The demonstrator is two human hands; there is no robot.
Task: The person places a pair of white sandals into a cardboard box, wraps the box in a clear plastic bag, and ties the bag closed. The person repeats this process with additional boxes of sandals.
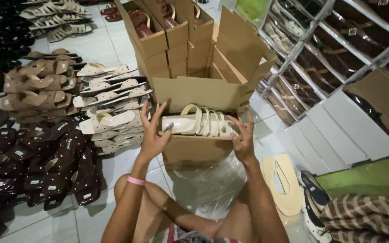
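Both hands hold an open cardboard shoebox [194, 148] above the knees, cream sandals [201, 122] lying inside. The left hand [153, 135] rests on the left edge with fingers spread; the right hand [244, 137] pinches the right rim. With such a loose hold the box may tilt and spill the sandals onto the plastic bag [212, 189] below.
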